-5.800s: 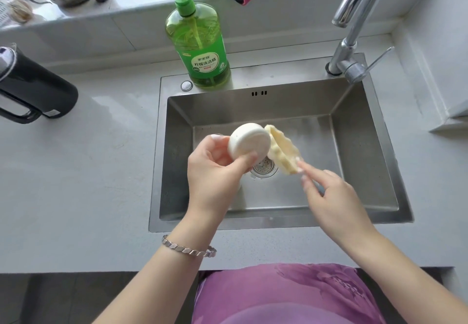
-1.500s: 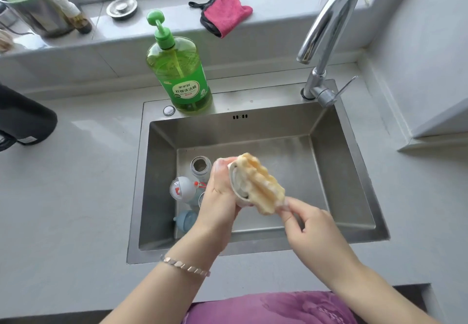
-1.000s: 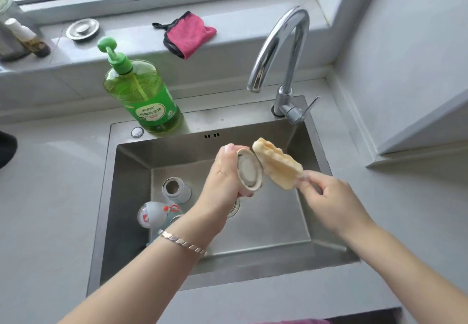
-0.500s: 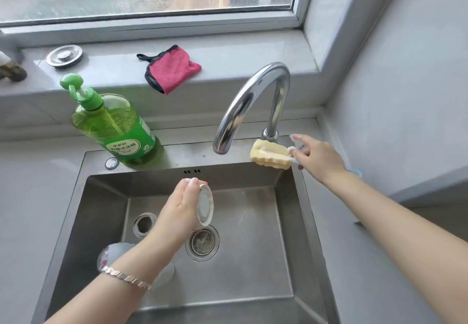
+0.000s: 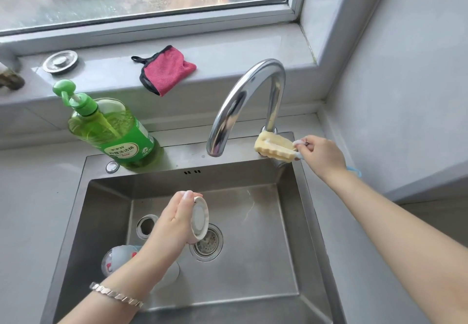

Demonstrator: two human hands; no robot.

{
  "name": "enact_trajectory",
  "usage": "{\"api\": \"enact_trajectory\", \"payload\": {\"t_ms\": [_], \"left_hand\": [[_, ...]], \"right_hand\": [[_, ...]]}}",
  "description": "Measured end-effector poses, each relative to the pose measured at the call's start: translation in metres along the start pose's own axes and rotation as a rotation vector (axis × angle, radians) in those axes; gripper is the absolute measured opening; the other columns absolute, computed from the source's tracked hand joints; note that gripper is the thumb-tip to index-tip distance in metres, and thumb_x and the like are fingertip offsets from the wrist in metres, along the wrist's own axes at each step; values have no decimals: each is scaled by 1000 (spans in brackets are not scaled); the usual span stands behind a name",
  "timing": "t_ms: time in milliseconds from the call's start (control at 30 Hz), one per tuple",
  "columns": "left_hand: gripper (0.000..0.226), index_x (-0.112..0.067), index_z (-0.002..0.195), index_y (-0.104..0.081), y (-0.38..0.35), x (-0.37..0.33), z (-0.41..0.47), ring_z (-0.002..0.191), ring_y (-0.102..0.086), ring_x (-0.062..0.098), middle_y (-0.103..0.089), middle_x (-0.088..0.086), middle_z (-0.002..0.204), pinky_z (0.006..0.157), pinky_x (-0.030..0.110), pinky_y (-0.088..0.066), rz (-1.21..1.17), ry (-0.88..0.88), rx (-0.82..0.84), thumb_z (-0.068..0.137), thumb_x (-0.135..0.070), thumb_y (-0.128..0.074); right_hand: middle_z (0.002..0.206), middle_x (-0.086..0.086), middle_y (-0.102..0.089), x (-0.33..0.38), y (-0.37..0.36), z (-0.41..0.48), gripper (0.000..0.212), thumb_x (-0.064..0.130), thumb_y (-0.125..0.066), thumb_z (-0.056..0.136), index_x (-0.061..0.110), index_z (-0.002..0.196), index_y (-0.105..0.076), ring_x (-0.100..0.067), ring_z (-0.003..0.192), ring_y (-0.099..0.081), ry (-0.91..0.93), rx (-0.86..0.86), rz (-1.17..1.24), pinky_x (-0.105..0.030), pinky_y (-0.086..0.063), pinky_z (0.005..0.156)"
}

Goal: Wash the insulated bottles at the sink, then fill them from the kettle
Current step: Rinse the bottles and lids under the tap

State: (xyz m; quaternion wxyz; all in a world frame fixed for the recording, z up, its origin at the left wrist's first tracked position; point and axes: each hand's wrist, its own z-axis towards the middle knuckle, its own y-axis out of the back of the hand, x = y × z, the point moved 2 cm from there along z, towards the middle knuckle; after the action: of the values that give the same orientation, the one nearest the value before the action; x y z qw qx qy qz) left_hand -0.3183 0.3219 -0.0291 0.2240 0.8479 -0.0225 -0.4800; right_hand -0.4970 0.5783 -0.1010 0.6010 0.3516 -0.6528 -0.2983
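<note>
My left hand [image 5: 174, 224] grips a round white bottle lid [image 5: 200, 218] over the drain [image 5: 207, 244] of the steel sink [image 5: 255, 174], with the lid's inside facing right. My right hand [image 5: 320, 155] holds a yellow sponge brush [image 5: 274, 147] by its handle, right beside the base of the chrome faucet [image 5: 243, 100]. No water runs from the spout. On the sink floor at the left lie an open bottle [image 5: 146, 226] and a pale blue bottle [image 5: 116, 257], partly hidden by my left arm.
A green pump bottle of dish soap [image 5: 111, 131] stands on the sink's back left rim. On the windowsill lie a pink cloth [image 5: 166, 71] and a metal sink plug [image 5: 60, 61]. A grey wall closes the right side.
My right hand carried the sponge brush away from the lid, up and right to the faucet base. My left hand lowered the lid over the drain. The view tilted up toward the window.
</note>
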Motion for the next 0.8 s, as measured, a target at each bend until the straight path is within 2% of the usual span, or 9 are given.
{"api": "enact_trajectory", "payload": {"t_ms": [133, 267, 367, 467, 567, 633, 700, 767, 800], "left_hand": [[35, -19, 96, -58, 3, 3, -4, 68, -49, 13, -54, 7, 90, 58, 23, -41, -6, 10, -8, 100, -34, -27], [35, -17, 97, -59, 5, 7, -10, 66, -49, 12, -54, 6, 87, 50, 11, -41, -23, 4, -28, 101, -32, -28], [34, -20, 97, -59, 9, 11, -14, 65, -50, 11, -54, 2, 87, 58, 22, -41, -61, 30, -27, 100, -34, -28], [34, -21, 94, -60, 15, 18, -20, 72, -51, 14, -57, 1, 87, 60, 28, -40, -106, 57, -33, 100, -34, -29], [34, -20, 94, -60, 25, 28, -27, 70, -50, 14, -55, 1, 85, 58, 29, -42, -139, 89, -51, 100, -33, -29], [33, -21, 94, -60, 33, 36, -33, 68, -50, 14, -55, 2, 85, 58, 29, -43, -141, 92, -69, 100, -35, -31], [30, -20, 93, -59, 41, 41, -39, 71, -50, 15, -55, 4, 87, 56, 22, -45, -157, 80, -83, 99, -39, -36], [29, -20, 93, -58, 49, 47, -44, 76, -51, 13, -57, 6, 92, 53, 12, -44, -174, 79, -98, 99, -38, -36], [30, -20, 95, -58, 52, 51, -46, 79, -51, 13, -57, 7, 95, 55, 14, -44, -179, 95, -99, 100, -35, -32]], "right_hand": [[84, -6, -71, -8, -4, -10, 28, 33, -45, 94, 18, 92, -68, -26, 83, -59, 0, 24, -27, -36, -47, 67], [89, -7, -70, -7, -4, -20, 26, 30, -45, 95, 20, 97, -69, -27, 86, -59, -31, 35, 25, -35, -45, 68], [87, -3, -71, 10, 0, -39, 29, 34, -44, 96, 22, 116, -63, -24, 93, -60, -14, 25, 153, -34, -44, 74], [68, 2, -69, 37, -3, -76, 42, 44, -49, 91, 27, 130, -51, -13, 88, -60, 36, 151, 288, -32, -44, 81], [49, 7, -52, 65, -17, -110, 39, 36, -62, 85, 37, 123, -53, -6, 58, -52, 58, 278, 505, -22, -43, 66], [46, 7, -44, 81, -28, -124, 26, 24, -63, 86, 28, 111, -62, -3, 46, -43, 60, 345, 658, -14, -39, 54], [46, 6, -43, 94, -37, -133, 9, 17, -59, 89, 20, 94, -66, -1, 42, -40, 23, 367, 737, -10, -36, 49], [48, 8, -51, 102, -44, -140, 12, 14, -57, 91, 19, 82, -64, 0, 42, -44, -12, 391, 766, -12, -37, 49], [51, 9, -56, 104, -47, -142, 11, 13, -57, 90, 18, 82, -63, -1, 44, -48, -22, 410, 778, -14, -38, 49]]}}
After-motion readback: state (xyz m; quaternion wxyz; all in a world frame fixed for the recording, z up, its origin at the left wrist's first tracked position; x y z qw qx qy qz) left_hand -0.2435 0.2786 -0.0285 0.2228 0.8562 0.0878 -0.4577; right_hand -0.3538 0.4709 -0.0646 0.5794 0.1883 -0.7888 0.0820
